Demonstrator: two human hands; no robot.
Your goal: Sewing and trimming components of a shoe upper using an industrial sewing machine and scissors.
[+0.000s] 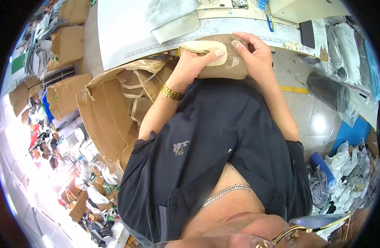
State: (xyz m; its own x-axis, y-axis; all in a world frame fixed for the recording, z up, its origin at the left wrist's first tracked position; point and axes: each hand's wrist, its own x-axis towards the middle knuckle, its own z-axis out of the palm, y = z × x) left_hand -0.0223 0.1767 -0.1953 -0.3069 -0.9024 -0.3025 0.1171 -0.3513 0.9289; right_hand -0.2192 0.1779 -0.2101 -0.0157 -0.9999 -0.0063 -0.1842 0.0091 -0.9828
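Between both hands, at the near edge of the white worktable (115, 33), is a tan mesh shoe upper (223, 73) with a smooth cream collar. My left hand (189, 66), with a gold watch on its wrist, is closed on the upper's left end. Its thumb presses the cream collar, and the other fingers are hidden inside or behind it. My right hand (258, 56) grips the right end, thumb on the mesh and forefinger along the far edge.
A grey sheet of material (173, 25) lies on the table beyond a printed ruler strip. Small blue-handled snips (270, 22) rest near a machine bed. An open cardboard box (111, 111) with several tan pieces stands at left. Plastic-wrapped rolls (334, 93) lie at right.
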